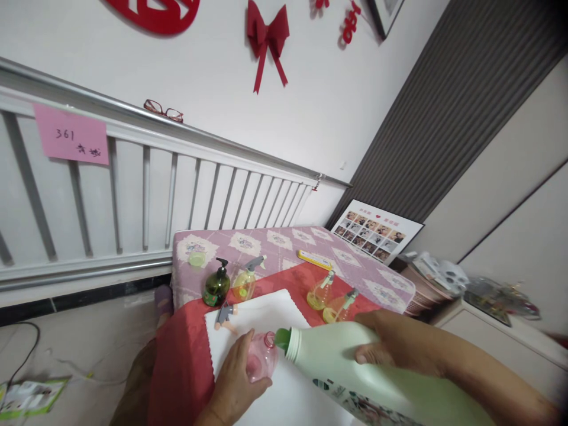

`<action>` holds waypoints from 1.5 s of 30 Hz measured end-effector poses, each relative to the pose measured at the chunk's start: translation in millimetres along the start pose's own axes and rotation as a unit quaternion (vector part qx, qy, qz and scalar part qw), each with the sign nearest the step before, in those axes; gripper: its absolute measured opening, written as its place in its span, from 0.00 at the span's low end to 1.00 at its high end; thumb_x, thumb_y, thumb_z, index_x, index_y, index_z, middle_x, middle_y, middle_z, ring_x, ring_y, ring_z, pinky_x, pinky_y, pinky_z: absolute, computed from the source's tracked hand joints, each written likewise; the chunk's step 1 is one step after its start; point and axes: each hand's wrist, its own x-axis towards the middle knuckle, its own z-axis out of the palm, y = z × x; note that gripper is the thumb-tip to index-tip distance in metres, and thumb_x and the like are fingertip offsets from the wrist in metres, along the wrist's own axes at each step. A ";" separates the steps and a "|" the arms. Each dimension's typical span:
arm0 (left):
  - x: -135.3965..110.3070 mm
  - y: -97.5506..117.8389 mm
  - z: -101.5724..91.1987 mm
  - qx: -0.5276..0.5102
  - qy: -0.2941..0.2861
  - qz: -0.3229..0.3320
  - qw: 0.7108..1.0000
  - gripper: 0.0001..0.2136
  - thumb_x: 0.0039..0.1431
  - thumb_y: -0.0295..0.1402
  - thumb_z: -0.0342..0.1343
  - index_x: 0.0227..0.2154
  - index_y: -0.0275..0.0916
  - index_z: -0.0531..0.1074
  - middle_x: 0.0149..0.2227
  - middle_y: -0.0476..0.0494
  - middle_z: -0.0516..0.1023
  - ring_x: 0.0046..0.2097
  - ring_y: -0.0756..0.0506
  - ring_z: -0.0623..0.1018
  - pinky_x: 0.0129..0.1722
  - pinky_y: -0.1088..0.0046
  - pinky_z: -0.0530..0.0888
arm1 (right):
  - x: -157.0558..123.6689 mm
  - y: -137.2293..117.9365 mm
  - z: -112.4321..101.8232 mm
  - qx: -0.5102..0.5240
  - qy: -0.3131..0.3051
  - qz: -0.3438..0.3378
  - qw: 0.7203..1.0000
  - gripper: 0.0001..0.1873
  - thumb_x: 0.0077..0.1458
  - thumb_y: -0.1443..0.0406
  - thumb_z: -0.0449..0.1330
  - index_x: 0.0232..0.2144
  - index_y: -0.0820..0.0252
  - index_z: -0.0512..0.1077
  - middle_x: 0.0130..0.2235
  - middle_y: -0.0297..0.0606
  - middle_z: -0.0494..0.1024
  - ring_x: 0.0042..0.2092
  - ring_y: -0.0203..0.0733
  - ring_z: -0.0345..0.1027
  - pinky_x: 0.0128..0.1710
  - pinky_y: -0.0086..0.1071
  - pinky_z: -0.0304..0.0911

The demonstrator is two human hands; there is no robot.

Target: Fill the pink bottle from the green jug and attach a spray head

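My right hand (397, 343) grips a large pale green jug (350, 370), tipped over so its green neck (283, 338) meets the mouth of a small pink bottle (260, 358). My left hand (233, 378) holds that pink bottle on a white cloth (261, 316). A loose spray head (224, 315) lies on the cloth just beyond my left hand. Farther back stand a dark green pump bottle (216, 286) and three yellow spray bottles (245, 282) (320, 291) (339, 306).
A small table with a red cloth (181, 349) over a pink patterned cover (284, 242) stands against a white slatted radiator cover (133, 195). A yellow flat item (314, 259) and a pale green cap (197, 258) lie at the back. A photo board (377, 235) leans at the right.
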 end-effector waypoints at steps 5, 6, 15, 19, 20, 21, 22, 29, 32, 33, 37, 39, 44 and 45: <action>-0.7 0.8 -0.6 0.008 0.000 -0.008 1.000 0.45 0.40 0.33 0.62 0.65 0.37 0.55 0.70 0.33 0.62 0.71 0.36 0.62 0.72 0.55 0.59 | -0.4 -2.6 -1.6 -0.013 -0.002 0.008 1.000 0.23 0.51 0.48 0.63 0.41 0.58 0.74 0.45 0.44 0.83 0.46 0.54 0.77 0.40 0.36 0.68; -0.7 1.0 -0.7 0.007 0.000 -0.009 1.000 0.45 0.40 0.33 0.62 0.65 0.38 0.55 0.70 0.34 0.62 0.71 0.36 0.62 0.72 0.56 0.59 | -0.5 -3.4 -2.2 -0.012 -0.005 0.005 1.000 0.23 0.51 0.48 0.63 0.41 0.58 0.74 0.45 0.45 0.83 0.46 0.55 0.77 0.40 0.36 0.68; -0.3 3.2 -1.0 0.007 0.005 -0.006 1.000 0.45 0.39 0.32 0.61 0.65 0.34 0.56 0.69 0.32 0.63 0.70 0.35 0.63 0.71 0.55 0.60 | -0.5 -3.5 -2.3 -0.001 -0.005 0.004 1.000 0.23 0.51 0.48 0.63 0.41 0.57 0.75 0.45 0.44 0.83 0.46 0.54 0.77 0.41 0.36 0.68; -0.3 0.8 -0.1 0.000 -0.001 -0.004 1.000 0.45 0.41 0.33 0.61 0.66 0.32 0.55 0.69 0.31 0.62 0.70 0.35 0.62 0.72 0.54 0.59 | -2.0 -2.7 -1.4 0.005 -0.004 0.005 1.000 0.22 0.51 0.49 0.64 0.41 0.57 0.75 0.45 0.43 0.84 0.46 0.54 0.78 0.41 0.37 0.68; -0.2 0.2 0.2 -0.002 0.000 -0.004 1.000 0.45 0.41 0.33 0.61 0.66 0.33 0.56 0.69 0.31 0.62 0.70 0.35 0.62 0.72 0.54 0.59 | -2.2 -3.0 -1.6 0.006 -0.006 0.005 1.000 0.22 0.52 0.48 0.64 0.41 0.58 0.75 0.45 0.43 0.84 0.46 0.54 0.77 0.41 0.37 0.68; -0.1 -0.4 0.5 -0.003 0.002 -0.004 1.000 0.45 0.41 0.33 0.61 0.66 0.33 0.56 0.69 0.31 0.63 0.70 0.35 0.63 0.72 0.54 0.59 | -2.2 -3.4 -1.9 0.008 -0.008 0.005 1.000 0.22 0.51 0.48 0.64 0.41 0.58 0.75 0.45 0.43 0.84 0.46 0.54 0.77 0.42 0.37 0.68; 0.0 -0.8 0.7 -0.003 0.005 -0.003 1.000 0.45 0.41 0.33 0.61 0.66 0.34 0.56 0.69 0.31 0.63 0.70 0.35 0.63 0.72 0.53 0.59 | -2.1 -3.8 -2.3 0.010 -0.010 0.007 1.000 0.22 0.51 0.49 0.64 0.41 0.58 0.75 0.45 0.43 0.83 0.46 0.54 0.77 0.42 0.37 0.68; 0.1 -1.0 1.3 -0.012 0.005 0.000 1.000 0.44 0.41 0.32 0.61 0.65 0.35 0.56 0.69 0.31 0.64 0.69 0.35 0.64 0.71 0.52 0.60 | -2.4 -5.4 -3.2 0.009 -0.008 0.009 1.000 0.21 0.51 0.50 0.64 0.41 0.58 0.75 0.44 0.43 0.84 0.46 0.54 0.77 0.41 0.37 0.68; 0.0 -0.5 1.8 -0.008 0.011 -0.007 1.000 0.44 0.40 0.32 0.62 0.65 0.36 0.56 0.69 0.32 0.64 0.70 0.35 0.64 0.71 0.53 0.60 | -2.1 -5.5 -3.0 0.001 -0.005 0.010 1.000 0.21 0.51 0.49 0.64 0.40 0.58 0.75 0.44 0.44 0.84 0.45 0.55 0.77 0.40 0.38 0.68; -0.1 -0.3 1.9 -0.007 0.013 -0.006 1.000 0.44 0.40 0.32 0.62 0.65 0.37 0.56 0.69 0.33 0.64 0.70 0.35 0.64 0.71 0.53 0.60 | -1.8 -5.4 -3.0 0.000 -0.003 0.008 1.000 0.21 0.51 0.49 0.63 0.40 0.58 0.75 0.44 0.44 0.83 0.45 0.55 0.77 0.40 0.38 0.67; -0.7 1.4 1.0 -0.008 0.010 -0.003 1.000 0.45 0.40 0.32 0.62 0.65 0.35 0.56 0.69 0.31 0.63 0.70 0.35 0.64 0.71 0.52 0.60 | -0.6 -3.9 -2.9 -0.005 -0.007 0.007 1.000 0.22 0.52 0.49 0.63 0.41 0.58 0.75 0.45 0.45 0.83 0.46 0.55 0.77 0.40 0.37 0.68; -0.8 2.1 0.2 -0.004 0.002 -0.005 1.000 0.45 0.40 0.33 0.62 0.65 0.33 0.56 0.69 0.30 0.63 0.70 0.34 0.64 0.71 0.52 0.60 | -0.8 -3.4 -2.9 -0.007 -0.008 0.007 1.000 0.22 0.52 0.49 0.63 0.42 0.58 0.75 0.46 0.45 0.83 0.46 0.55 0.77 0.40 0.37 0.68; -0.3 1.9 -0.4 0.001 0.005 -0.006 1.000 0.45 0.40 0.33 0.62 0.65 0.33 0.56 0.69 0.30 0.63 0.70 0.34 0.63 0.71 0.54 0.59 | -2.3 -5.2 -3.7 0.001 -0.010 0.013 1.000 0.23 0.51 0.48 0.64 0.41 0.58 0.75 0.45 0.45 0.83 0.46 0.55 0.77 0.41 0.38 0.69; -0.3 1.6 -0.3 0.001 0.005 -0.007 1.000 0.45 0.40 0.33 0.62 0.65 0.33 0.56 0.69 0.30 0.63 0.70 0.34 0.63 0.71 0.53 0.59 | -2.4 -5.5 -3.8 0.002 -0.010 0.012 1.000 0.23 0.51 0.48 0.64 0.41 0.58 0.75 0.45 0.45 0.84 0.46 0.55 0.77 0.41 0.38 0.69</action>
